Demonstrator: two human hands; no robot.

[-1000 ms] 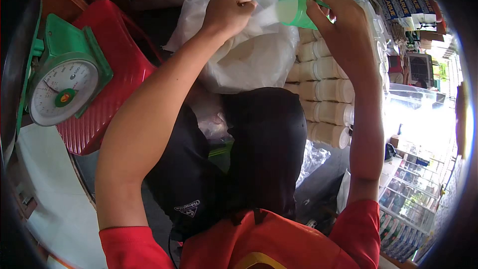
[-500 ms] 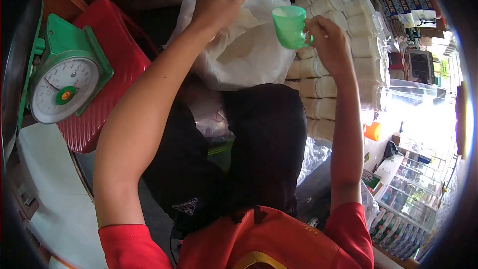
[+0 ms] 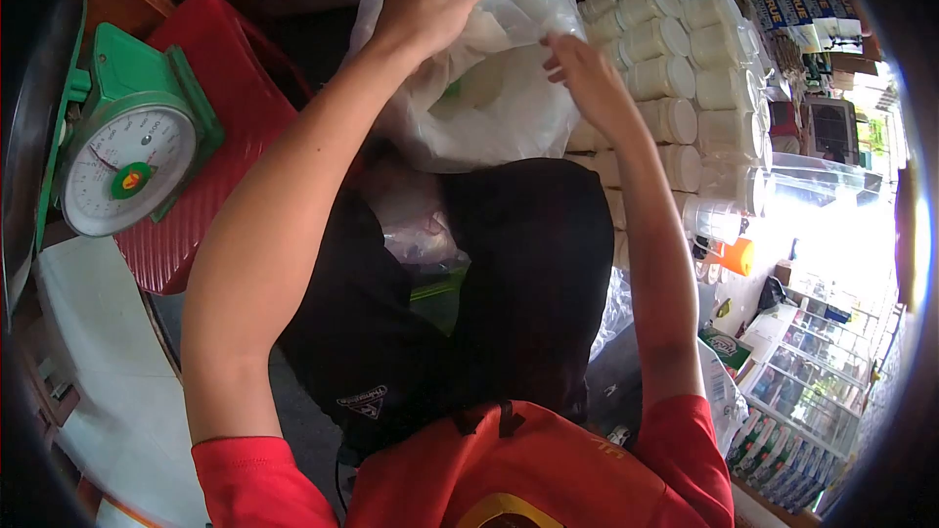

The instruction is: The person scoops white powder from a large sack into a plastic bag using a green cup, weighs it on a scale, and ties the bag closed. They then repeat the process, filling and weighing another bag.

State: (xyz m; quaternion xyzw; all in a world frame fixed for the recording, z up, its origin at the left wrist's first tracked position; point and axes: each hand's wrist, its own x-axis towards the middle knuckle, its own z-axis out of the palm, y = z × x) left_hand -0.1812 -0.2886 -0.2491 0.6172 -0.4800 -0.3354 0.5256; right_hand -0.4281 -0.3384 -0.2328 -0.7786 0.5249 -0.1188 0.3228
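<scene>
A large translucent plastic bag (image 3: 460, 142) stands open in front of my knees, with pale contents (image 3: 504, 78) inside. My left hand (image 3: 427, 8) is closed above the bag's left side, in a pinch at thin, pale plastic that hangs below it. At the bag's right edge, my right hand (image 3: 579, 68) is empty, its fingers apart and slightly blurred. Inside the bag a small patch of green (image 3: 453, 90) shows; most of that green thing, seemingly the cup, is hidden.
Stacked white-lidded jars (image 3: 668, 78) stand to the right of the bag. At the left, a green dial scale (image 3: 132, 161) sits beside a red plastic stool (image 3: 230, 88). A glass display case (image 3: 802, 362) is at the lower right.
The green cup has left my right hand, and green now shows inside the bag. My right hand has moved left to the bag's edge and opened. My left hand has hardly moved.
</scene>
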